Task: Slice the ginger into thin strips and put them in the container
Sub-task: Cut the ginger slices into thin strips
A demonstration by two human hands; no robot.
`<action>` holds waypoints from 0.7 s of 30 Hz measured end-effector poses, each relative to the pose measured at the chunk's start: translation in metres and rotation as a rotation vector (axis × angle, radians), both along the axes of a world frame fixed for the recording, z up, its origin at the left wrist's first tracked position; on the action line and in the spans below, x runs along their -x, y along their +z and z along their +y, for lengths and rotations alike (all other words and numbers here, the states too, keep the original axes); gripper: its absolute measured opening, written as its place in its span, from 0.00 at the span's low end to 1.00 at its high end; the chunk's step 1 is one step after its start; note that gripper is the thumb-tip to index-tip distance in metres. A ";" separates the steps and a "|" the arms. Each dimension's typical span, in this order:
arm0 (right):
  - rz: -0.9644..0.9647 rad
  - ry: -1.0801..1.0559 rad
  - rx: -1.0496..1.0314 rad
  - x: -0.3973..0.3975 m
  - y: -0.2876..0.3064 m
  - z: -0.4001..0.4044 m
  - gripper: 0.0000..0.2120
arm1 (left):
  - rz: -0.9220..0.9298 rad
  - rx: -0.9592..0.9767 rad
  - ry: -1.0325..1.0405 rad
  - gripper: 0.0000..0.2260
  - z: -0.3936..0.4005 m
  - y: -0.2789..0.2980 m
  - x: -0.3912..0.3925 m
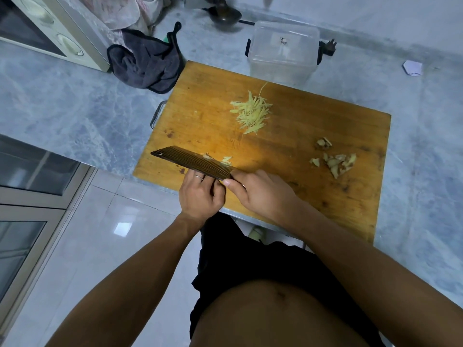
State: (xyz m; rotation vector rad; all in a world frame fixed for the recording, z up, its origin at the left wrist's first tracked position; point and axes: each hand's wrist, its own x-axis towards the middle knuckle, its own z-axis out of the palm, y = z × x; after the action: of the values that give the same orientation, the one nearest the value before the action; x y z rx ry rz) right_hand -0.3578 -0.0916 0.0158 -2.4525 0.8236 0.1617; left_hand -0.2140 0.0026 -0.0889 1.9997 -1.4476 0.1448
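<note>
Left hand: fingers curled against the underside of the cleaver, blade apparently being wiped; right hand: closed round the cleaver's handle end, handle itself hidden; a few ginger bits clinging by the blade; ginger strips heaped mid-board, short of the container; peel scraps set apart at right; risk judged: fingers cut by the edge, bits dropped off the board.

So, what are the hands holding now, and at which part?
The right hand grips the cleaver at its handle end, near the blade's heel. The left hand touches the blade's flat side; whether it grips cannot be told.
</note>
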 end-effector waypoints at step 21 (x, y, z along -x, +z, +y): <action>0.012 -0.008 -0.003 0.008 0.010 0.002 0.22 | -0.011 0.013 -0.015 0.08 0.001 0.001 0.001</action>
State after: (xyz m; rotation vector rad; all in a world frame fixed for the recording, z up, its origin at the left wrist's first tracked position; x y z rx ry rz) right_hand -0.3655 -0.0894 0.0262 -2.4474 0.8381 0.1743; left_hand -0.2145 0.0036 -0.0878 1.9802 -1.4645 0.1579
